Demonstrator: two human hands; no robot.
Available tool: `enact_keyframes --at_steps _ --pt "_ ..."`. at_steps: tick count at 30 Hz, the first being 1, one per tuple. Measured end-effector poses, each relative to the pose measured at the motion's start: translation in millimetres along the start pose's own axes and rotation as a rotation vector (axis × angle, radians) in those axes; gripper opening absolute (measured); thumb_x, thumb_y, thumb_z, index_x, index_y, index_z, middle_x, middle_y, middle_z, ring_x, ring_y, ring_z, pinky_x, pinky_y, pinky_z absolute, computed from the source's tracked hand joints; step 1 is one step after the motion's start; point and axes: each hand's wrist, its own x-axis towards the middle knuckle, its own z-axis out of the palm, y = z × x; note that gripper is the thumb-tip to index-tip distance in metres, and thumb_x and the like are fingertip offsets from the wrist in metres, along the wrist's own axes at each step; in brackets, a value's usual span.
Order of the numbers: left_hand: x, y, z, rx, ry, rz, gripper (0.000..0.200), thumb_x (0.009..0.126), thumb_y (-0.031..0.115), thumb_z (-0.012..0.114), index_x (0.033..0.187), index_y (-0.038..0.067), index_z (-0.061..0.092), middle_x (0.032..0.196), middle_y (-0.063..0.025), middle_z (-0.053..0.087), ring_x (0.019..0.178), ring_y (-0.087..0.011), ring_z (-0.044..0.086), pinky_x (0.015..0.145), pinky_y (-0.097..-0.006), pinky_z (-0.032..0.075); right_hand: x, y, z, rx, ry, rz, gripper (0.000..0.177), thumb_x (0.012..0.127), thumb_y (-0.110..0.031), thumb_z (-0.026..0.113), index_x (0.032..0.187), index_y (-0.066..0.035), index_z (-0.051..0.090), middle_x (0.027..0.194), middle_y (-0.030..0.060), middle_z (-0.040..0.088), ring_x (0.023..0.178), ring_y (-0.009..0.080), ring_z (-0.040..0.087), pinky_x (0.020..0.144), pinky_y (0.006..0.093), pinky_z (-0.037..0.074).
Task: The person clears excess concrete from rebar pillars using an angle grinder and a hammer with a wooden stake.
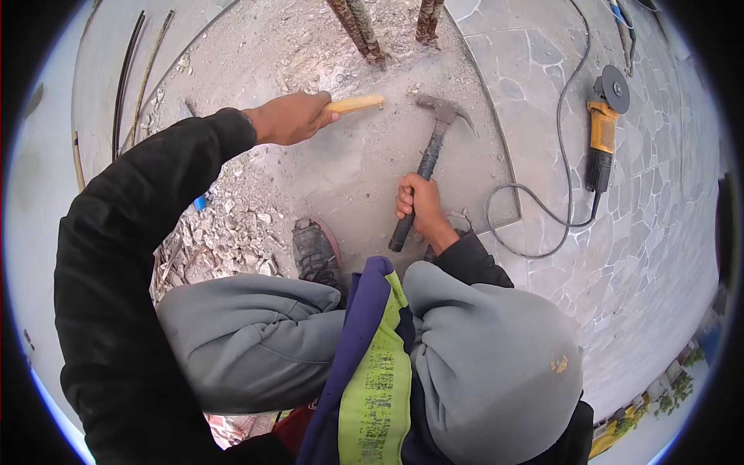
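My left hand (291,118) is closed around a short, pale yellow wooden piece (356,103) that juts out toward the middle; the rest of it is hidden in the fist. A claw hammer (431,151) is in my right hand (421,203), gripped low on its dark, wrapped handle. Its metal head points away from me, with the claw curving to the right, a short gap from the wooden piece's end. Beneath both hands lies a dusty, gritty concrete patch (356,170).
Two rusty metal posts (358,31) rise just beyond my hands. Broken rubble (225,240) lies beside my left shoe (316,249). A yellow angle grinder (602,128) rests on the stone paving at right, its cord (570,155) looping nearby. Thin rods (128,77) lie at far left.
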Motion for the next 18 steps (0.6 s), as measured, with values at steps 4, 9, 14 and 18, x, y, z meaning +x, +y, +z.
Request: enact_keyframes --at_steps 4,9,14,18 --pt "43 -8 22 -0.092 0.123 0.024 0.048 0.108 0.043 0.042 0.107 -0.002 0.056 0.086 -0.0248 0.065 0.082 -0.0428 0.065 0.075 -0.0504 0.048 -3 -2 4 -0.097 0.055 -0.055 0.025 0.085 -0.012 0.062 0.067 -0.011 0.044 0.052 0.0010 0.041 0.039 0.0142 0.041 0.041 0.0344 0.039" --pt "51 -2 49 -0.314 0.224 -0.009 0.048 0.108 0.042 0.041 0.105 -0.002 0.057 0.085 -0.0242 0.064 0.081 -0.0405 0.064 0.074 -0.0493 0.047 -28 -15 12 -0.147 0.115 -0.169 0.026 0.085 -0.011 0.060 0.066 -0.011 0.043 0.051 0.0010 0.040 0.039 0.0138 0.040 0.040 0.0336 0.039" --pt "53 -1 47 -0.337 0.263 0.018 0.048 0.108 0.043 0.041 0.105 -0.002 0.058 0.085 -0.0229 0.064 0.081 -0.0390 0.064 0.075 -0.0478 0.047 -36 -35 34 -0.109 0.118 -0.394 0.026 0.085 -0.010 0.057 0.065 -0.011 0.041 0.051 0.0016 0.039 0.039 0.0146 0.039 0.042 0.0340 0.040" --pt "59 -3 45 -0.324 0.300 0.040 0.050 0.108 0.044 0.041 0.105 -0.002 0.059 0.086 -0.0219 0.065 0.081 -0.0380 0.063 0.075 -0.0472 0.046 -40 -50 43 -0.062 0.091 -0.444 0.025 0.085 -0.007 0.058 0.066 -0.010 0.041 0.051 0.0021 0.039 0.039 0.0156 0.040 0.043 0.0349 0.040"
